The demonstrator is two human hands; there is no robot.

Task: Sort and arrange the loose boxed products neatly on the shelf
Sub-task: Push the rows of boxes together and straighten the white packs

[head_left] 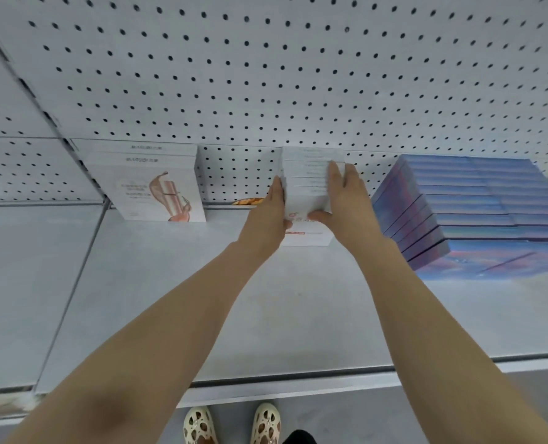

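Head cam: both hands clamp the row of white boxes (309, 184) mid-shelf against the pegboard (266, 75). Left hand (271, 216) flat on its left side, right hand (346, 200) over top, thumb on front. White stack (157, 184) left, blue stack (464, 206) right, shelf (234, 299) below.
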